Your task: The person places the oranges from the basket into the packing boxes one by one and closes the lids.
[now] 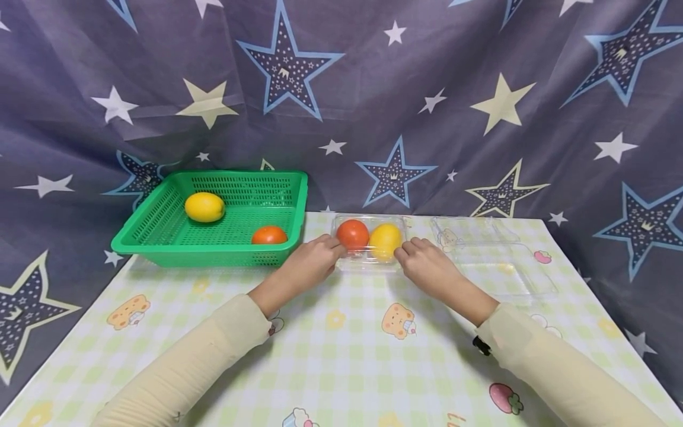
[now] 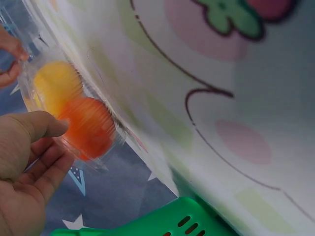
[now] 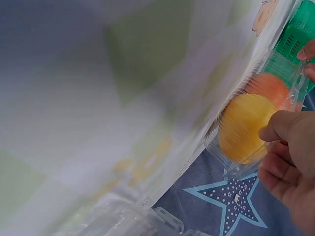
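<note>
A clear plastic clamshell box (image 1: 368, 265) sits at the far middle of the table with a red tomato (image 1: 352, 234) and a yellow lemon (image 1: 386, 238) side by side inside. My left hand (image 1: 316, 259) pinches its left edge, thumb on one side and fingers on the other, beside the tomato. At the right edge, by the lemon, my right hand (image 1: 431, 268) pinches the rim between thumb and curled fingers. Through the ribbed plastic, both fruits show in the left wrist view and in the right wrist view.
A green slotted basket (image 1: 187, 256) stands at the back left, holding another lemon (image 1: 205, 207) and another tomato (image 1: 269, 235). To the right lies a second clear box (image 1: 525, 279), spread out. A star-patterned curtain (image 1: 331, 178) hangs behind the table's far edge.
</note>
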`<action>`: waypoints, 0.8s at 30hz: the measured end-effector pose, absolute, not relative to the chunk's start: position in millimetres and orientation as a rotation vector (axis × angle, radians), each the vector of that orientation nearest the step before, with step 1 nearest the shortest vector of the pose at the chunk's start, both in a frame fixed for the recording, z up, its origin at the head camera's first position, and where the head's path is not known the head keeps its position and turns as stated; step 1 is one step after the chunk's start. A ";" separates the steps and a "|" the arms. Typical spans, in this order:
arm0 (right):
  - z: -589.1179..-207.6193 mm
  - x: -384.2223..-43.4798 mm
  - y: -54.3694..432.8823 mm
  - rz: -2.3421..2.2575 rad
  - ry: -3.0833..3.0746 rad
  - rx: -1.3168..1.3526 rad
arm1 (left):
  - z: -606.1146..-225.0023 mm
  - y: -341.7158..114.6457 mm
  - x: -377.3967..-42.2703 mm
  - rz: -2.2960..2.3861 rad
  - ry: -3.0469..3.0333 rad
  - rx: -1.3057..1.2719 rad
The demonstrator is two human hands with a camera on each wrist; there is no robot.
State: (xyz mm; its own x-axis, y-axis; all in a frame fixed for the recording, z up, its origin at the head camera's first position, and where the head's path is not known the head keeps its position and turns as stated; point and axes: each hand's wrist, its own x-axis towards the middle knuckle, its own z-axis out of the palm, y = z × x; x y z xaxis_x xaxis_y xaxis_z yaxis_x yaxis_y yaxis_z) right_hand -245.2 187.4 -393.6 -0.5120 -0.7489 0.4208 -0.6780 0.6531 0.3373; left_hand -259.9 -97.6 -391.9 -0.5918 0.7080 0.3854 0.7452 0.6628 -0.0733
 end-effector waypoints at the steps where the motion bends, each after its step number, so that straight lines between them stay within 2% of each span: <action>1: -393.4 -244.7 187.4 -0.164 -2.344 1.101 | -391.8 -97.6 -259.8 -0.135 -2.502 -1.141; 24: -383.8 -246.2 165.2 0.056 -2.506 1.049 | -388.9 -87.2 -262.2 -0.265 -2.604 -1.063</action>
